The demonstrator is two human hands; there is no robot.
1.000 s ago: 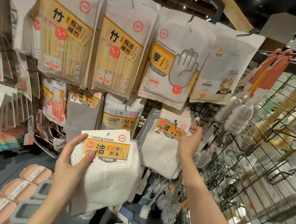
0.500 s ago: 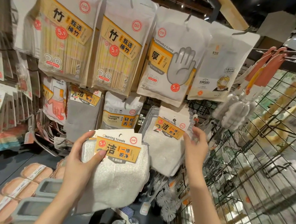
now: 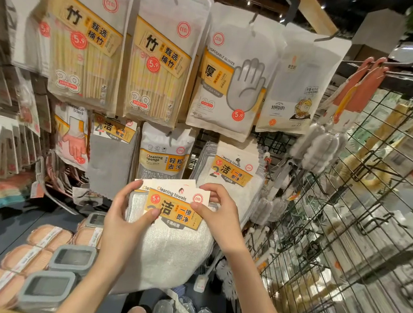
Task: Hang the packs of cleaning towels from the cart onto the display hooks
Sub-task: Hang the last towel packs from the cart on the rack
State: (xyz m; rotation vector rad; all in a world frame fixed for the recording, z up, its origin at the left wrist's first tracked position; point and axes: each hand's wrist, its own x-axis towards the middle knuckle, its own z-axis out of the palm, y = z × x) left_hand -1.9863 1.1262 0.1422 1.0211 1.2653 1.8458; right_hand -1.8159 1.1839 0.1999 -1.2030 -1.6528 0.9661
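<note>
- Retail shop, housewares aisle; shown by rows of identical packaged goods hung on display hooks [image 3: 326,38] across upper half of frame.
- Bamboo chopstick packs [image 3: 84,49], upper left, each marked with a round red "5.9" price sticker.
- Disposable glove packs [image 3: 229,82], upper centre, printed with brand logo and product name.
- Hung cleaning towel packs [image 3: 231,174], centre right, stacked several deep on one hook; cleaning sponge pack [image 3: 164,157] just beside, to the left.
- Black wire grid panel [image 3: 345,234], right side, carrying hooks and hanging brushes [image 3: 321,148].
- Lidded containers [image 3: 46,290], lower left, laid out on a dark shelf [image 3: 1,231].
</note>
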